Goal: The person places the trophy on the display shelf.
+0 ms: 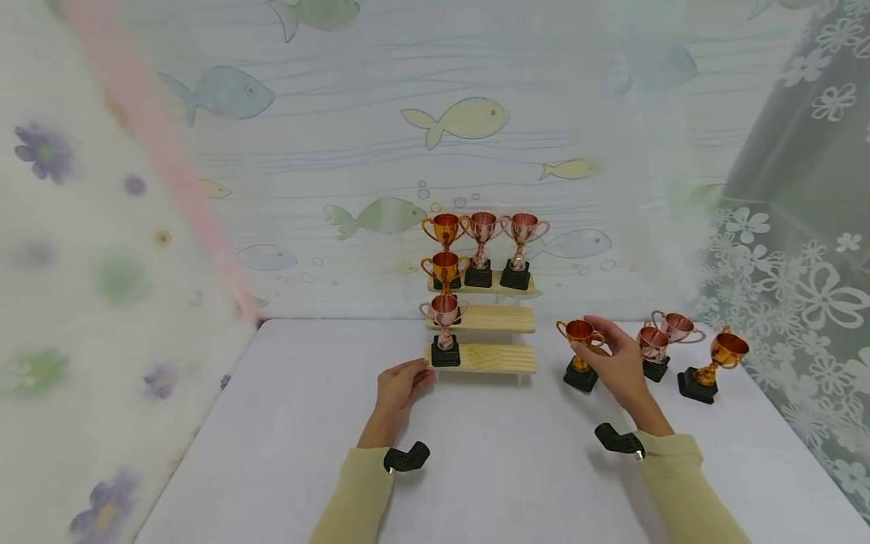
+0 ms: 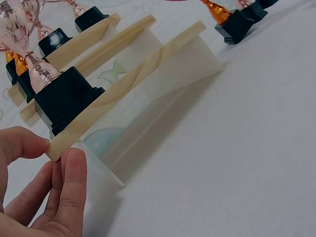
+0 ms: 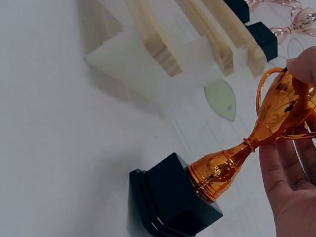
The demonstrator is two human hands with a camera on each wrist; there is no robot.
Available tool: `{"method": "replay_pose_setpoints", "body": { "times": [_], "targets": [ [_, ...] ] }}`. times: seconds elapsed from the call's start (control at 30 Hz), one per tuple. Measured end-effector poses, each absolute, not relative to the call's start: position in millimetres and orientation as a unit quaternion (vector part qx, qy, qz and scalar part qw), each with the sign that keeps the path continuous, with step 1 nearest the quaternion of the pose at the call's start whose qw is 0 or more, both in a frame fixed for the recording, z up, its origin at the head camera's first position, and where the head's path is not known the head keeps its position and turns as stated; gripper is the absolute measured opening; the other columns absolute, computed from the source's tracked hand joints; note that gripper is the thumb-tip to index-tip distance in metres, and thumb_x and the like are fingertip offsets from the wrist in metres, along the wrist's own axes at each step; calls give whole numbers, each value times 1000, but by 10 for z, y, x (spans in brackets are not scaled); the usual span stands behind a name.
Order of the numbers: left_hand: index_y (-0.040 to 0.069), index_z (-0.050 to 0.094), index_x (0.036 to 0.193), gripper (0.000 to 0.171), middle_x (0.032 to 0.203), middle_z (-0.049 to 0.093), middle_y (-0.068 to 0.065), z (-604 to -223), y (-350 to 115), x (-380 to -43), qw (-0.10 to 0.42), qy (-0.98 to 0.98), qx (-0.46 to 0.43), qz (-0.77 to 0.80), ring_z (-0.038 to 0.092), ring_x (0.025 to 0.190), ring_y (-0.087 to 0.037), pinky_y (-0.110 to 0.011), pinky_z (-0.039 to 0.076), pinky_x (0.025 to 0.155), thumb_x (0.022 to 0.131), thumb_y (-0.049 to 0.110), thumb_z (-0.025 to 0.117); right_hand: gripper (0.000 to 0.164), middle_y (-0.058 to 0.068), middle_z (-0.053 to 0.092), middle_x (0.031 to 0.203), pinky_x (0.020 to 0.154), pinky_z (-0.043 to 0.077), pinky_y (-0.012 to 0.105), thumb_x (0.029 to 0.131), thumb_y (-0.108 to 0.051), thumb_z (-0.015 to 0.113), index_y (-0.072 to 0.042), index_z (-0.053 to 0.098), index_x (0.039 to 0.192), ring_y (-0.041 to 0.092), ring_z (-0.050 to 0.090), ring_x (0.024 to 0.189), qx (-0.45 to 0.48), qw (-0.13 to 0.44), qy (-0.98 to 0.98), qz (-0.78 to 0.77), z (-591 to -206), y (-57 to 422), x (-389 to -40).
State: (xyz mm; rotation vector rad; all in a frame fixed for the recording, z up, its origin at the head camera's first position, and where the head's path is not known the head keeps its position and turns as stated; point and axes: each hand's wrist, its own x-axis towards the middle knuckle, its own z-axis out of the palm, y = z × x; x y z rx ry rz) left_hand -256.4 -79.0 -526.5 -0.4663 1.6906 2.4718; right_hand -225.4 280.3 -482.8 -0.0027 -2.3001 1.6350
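Backdrop (image 1: 367, 162) is pale cloth printed with fish; flowered cloth (image 1: 95, 234) stands at left, and a sheer curtain (image 1: 809, 227) with white blossoms at right. Table (image 1: 306, 393), white, extends to the foot of the backdrop.

Rack (image 1: 499, 357) stands on the table near the backdrop: three wooden shelves, stepped upward toward the rear.

Left hand (image 1: 401, 387): fingers narrowed, pinching the left end of the lowest shelf. The left wrist view shows the thumb against the shelf's end and the other fingers beneath.

Right hand (image 1: 620, 366): fingers closed about the bowl of a gold cup (image 3: 219, 170), to the right of the rack and apart from it. Thumb lies on one side of the bowl, the other fingers on the opposite side; stem and black base (image 3: 173, 200) project clear of the fingers. Whether the base touches the table cannot be told.

Other cups, all on black bases: on the top shelf, one gold at left (image 1: 445, 229), then pink at middle (image 1: 483, 229) and right (image 1: 524, 229); on the middle shelf, one gold at left (image 1: 445, 267); on the lowest, one pink at left (image 1: 445, 311), just beside the left fingers. Right of the right hand, on the table, two pink cups (image 1: 653, 346) stand close together, with another gold one (image 1: 726, 353) near them.
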Motion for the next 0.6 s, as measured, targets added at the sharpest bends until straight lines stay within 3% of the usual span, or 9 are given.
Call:
{"method": "replay_pose_setpoints", "body": {
  "times": [0.27, 0.5, 0.6],
  "targets": [
    [-16, 59, 127, 37, 90, 69, -8, -5274, -765, -2576, 58, 536, -162, 827, 70, 78, -12, -25, 62, 81, 94, -1, 66, 52, 21, 60, 135, 84, 51, 4, 91, -8, 76, 2, 56, 138, -6, 54, 108, 13, 170, -818, 549, -4755, 2808, -2224],
    [-18, 59, 125, 35, 90, 68, -9, -5279, -748, -2576, 49, 527, -164, 832, 70, 78, -12, -24, 62, 78, 94, -2, 65, 48, -8, 63, 122, 85, 54, 9, 90, 0, 74, 4, 57, 135, -2, 60, 107, 37, 208, -775, 595, -4615, 2803, -2186],
    [-18, 59, 125, 35, 89, 68, -9, -5275, -745, -2565, 49, 523, -167, 835, 69, 78, -12, -24, 62, 78, 94, -3, 65, 44, -10, 62, 122, 87, 54, 10, 90, 3, 73, 1, 60, 132, 2, 61, 108, 56, 226, -760, 607, -4491, 2756, -2192]
  ]
}}
